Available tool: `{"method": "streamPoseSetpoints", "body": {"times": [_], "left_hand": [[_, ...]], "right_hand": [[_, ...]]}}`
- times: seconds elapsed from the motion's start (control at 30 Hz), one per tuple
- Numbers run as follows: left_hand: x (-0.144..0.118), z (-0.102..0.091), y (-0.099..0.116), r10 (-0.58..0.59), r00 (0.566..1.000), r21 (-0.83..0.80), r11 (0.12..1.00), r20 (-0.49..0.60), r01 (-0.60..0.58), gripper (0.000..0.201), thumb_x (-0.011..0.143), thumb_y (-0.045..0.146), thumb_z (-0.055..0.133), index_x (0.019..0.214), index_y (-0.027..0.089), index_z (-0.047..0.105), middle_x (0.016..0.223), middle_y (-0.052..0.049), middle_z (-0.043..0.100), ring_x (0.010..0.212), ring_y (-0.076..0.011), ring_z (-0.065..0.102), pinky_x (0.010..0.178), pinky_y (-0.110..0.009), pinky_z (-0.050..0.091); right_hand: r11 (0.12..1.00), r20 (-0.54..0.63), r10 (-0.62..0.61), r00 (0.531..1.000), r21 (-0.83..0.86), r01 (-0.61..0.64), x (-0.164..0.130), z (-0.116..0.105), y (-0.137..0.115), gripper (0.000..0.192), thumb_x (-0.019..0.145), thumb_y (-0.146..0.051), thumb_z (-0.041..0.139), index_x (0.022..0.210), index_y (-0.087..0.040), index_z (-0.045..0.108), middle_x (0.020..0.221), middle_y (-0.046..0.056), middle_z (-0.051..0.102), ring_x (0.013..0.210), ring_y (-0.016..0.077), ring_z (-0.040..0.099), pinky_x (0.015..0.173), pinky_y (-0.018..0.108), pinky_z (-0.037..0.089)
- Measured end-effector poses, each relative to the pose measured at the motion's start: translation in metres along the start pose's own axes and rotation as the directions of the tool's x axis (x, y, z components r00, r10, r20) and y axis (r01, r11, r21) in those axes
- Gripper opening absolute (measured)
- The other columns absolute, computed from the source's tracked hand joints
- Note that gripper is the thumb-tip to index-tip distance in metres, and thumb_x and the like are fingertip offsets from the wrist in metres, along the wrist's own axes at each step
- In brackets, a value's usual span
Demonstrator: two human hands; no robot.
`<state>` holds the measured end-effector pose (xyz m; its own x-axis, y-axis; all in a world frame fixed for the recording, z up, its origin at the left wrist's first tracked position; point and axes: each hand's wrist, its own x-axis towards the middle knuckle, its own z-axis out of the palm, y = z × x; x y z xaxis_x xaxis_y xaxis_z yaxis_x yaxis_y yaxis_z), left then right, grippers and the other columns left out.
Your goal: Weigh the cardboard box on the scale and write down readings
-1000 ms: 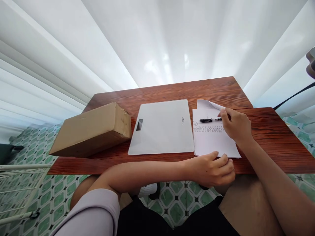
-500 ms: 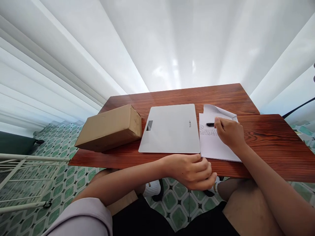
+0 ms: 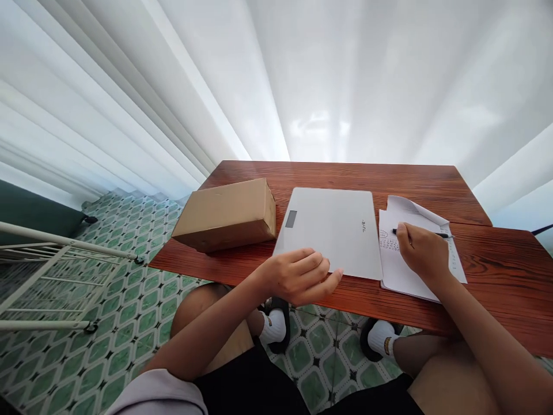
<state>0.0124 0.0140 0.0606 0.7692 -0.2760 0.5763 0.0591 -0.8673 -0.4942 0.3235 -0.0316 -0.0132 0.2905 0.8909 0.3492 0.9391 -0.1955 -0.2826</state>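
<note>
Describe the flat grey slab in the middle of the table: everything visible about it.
The grey slab is a thin, smooth, rounded-corner panel lying flat on the wooden table, with a small dark window near its left edge and tiny lettering near its right. The left hand rests over its near edge; papers abut its right side.

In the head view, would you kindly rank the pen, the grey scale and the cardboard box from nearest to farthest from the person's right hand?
Measured from the right hand:
1. Pen: in the hand's grip, over the paper.
2. Grey scale: just left of the paper, mid-table.
3. Cardboard box: farthest, at the table's left end.
</note>
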Motion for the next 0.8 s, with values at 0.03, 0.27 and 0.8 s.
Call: {"method": "streamPoseSetpoints", "body": {"times": [0.03,0.27,0.8], "left_hand": [[-0.005,-0.002,-0.001,-0.021,1.000,0.014,1.000,0.004,0.021,0.008,0.090,0.017,0.070,0.097,0.014,0.071,0.081,-0.002,0.071,0.073,-0.0129,0.064,0.068,-0.026,0.057],[-0.036,-0.007,0.005,-0.076,0.996,-0.004,0.997,0.048,0.077,0.011,0.086,0.017,0.074,0.095,0.012,0.069,0.073,0.001,0.062,0.064,-0.0100,0.056,0.055,-0.025,0.046],[-0.068,-0.007,0.009,-0.251,0.952,-0.082,0.960,0.177,0.268,0.006,0.087,0.013,0.054,0.090,0.016,0.058,0.066,0.002,0.046,0.059,-0.0144,0.040,0.052,-0.030,0.027]], "right_hand": [[1.000,0.004,0.009,1.000,-0.004,-0.009,0.000,0.000,0.000,0.042,0.098,-0.039,0.034,0.063,-0.019,0.041,0.058,0.006,0.052,0.054,0.0148,0.035,0.055,0.030,0.015],[0.997,0.032,0.048,0.998,-0.054,-0.046,-0.001,0.002,0.000,0.039,0.098,-0.039,0.035,0.065,-0.020,0.043,0.061,0.005,0.051,0.054,0.0158,0.034,0.057,0.031,0.017],[0.990,-0.052,-0.038,0.998,-0.140,0.031,-0.008,-0.004,-0.006,0.034,0.092,-0.040,0.039,0.061,-0.026,0.036,0.057,0.008,0.049,0.054,0.0230,0.040,0.053,0.037,0.023]]}}
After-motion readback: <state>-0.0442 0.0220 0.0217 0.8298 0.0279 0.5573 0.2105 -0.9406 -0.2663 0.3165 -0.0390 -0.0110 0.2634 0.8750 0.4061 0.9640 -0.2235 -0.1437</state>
